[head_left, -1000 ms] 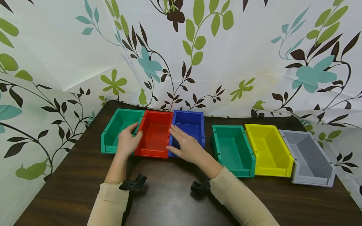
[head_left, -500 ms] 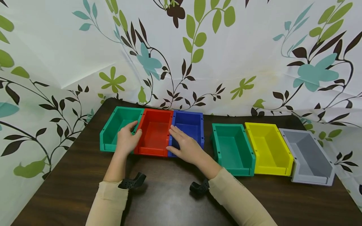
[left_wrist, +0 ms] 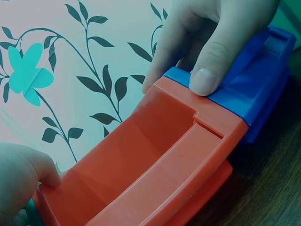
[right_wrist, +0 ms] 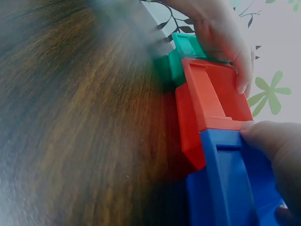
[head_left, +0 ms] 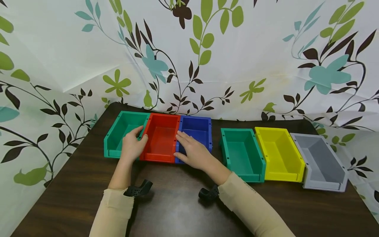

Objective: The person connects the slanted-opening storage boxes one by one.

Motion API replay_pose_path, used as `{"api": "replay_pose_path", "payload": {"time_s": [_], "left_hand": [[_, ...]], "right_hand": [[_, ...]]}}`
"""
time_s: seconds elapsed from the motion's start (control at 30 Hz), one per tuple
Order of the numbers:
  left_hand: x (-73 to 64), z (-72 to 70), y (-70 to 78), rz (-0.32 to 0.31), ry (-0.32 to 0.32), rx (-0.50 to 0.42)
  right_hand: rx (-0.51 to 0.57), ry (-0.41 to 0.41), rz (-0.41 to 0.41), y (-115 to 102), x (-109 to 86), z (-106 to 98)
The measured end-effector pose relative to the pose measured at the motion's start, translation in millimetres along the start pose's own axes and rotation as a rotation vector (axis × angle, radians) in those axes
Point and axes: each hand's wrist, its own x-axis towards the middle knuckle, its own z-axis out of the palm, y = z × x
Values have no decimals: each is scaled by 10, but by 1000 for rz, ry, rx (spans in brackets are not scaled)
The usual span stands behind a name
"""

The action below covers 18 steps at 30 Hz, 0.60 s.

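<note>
My left hand (head_left: 132, 144) lies over the seam between the left green bin (head_left: 113, 144) and the red bin (head_left: 161, 138). Its thumb is at the red bin's left rim, with the other fingers over the green bin. Across the red bin, my right hand (head_left: 193, 151) rests on the seam with the blue bin (head_left: 204, 126), fingers extended along it. In the left wrist view, the right thumb (left_wrist: 205, 81) touches the rims of the red and blue bins. These three bins stand side by side, and no loose items show in them.
To the right stand a second green bin (head_left: 242, 154), a yellow bin (head_left: 279, 151) and a grey bin (head_left: 321, 161), angled on the dark wooden table (head_left: 177, 204). A leaf-patterned cloth (head_left: 231, 69) hangs behind. Black wrist mounts (head_left: 139, 189) sit at both sleeves.
The head view has tilted and shifted slightly. Both hands keep their places on the bins, and no bin has visibly moved on the table.
</note>
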Motion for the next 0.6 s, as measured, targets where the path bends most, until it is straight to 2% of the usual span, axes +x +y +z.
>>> {"api": "replay_pose_path", "payload": {"time_s": [0.23, 0.33, 0.43, 0.6], "left_hand": [[10, 40, 11, -8, -14, 6], [16, 42, 14, -10, -18, 0], [4, 33, 22, -16, -23, -5], [-43, 27, 46, -3, 10, 2]], "right_hand": [[15, -118, 21, 46, -29, -104], [14, -136, 19, 85, -55, -129], [-13, -119, 12, 111, -78, -147], [-54, -35, -6, 115, -110, -209]]}}
